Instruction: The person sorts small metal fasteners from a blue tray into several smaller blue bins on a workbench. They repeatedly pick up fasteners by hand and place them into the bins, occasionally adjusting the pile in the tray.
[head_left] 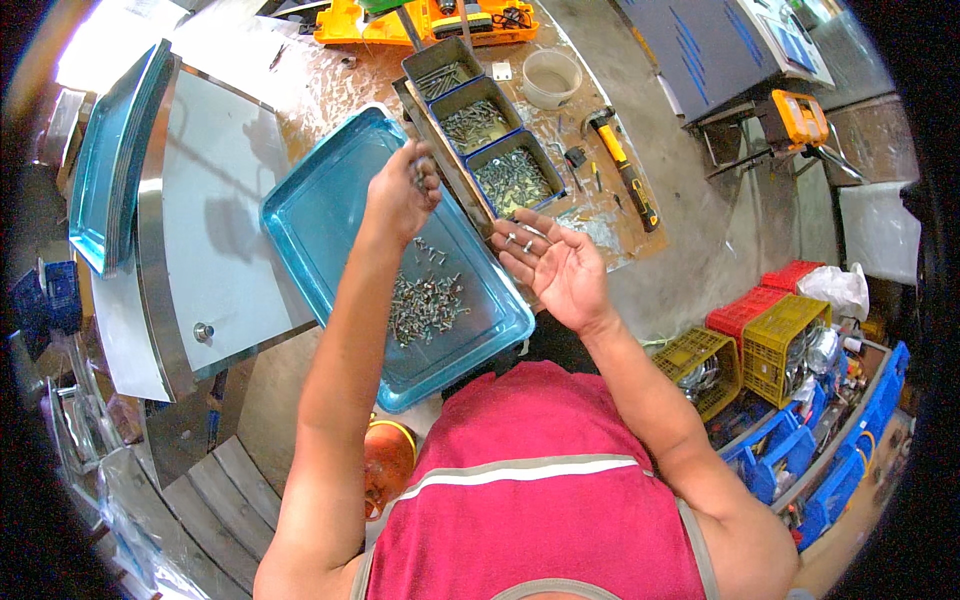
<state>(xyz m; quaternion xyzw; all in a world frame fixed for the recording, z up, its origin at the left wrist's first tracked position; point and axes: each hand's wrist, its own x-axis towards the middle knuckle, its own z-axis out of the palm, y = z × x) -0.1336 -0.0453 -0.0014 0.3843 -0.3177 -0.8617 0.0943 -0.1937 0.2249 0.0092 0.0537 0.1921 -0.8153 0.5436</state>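
Observation:
My left hand hovers over the blue tray, its fingers curled around some small metal screws. A loose pile of screws lies in the tray's near part, with a few strays just above it. To the right, my right hand is turned palm up beside the tray's edge. Its fingers are slightly bent, and a few screws rest on them. Just beyond this hand stands a dark bin full of screws. Two more bins continue the row, the farthest holding longer pieces.
A yellow-and-black hammer and a clear round tub sit on the worn table. An open orange tool case lies at the back. Stacked blue trays stand left, beside a pale panel. Yellow crates are right.

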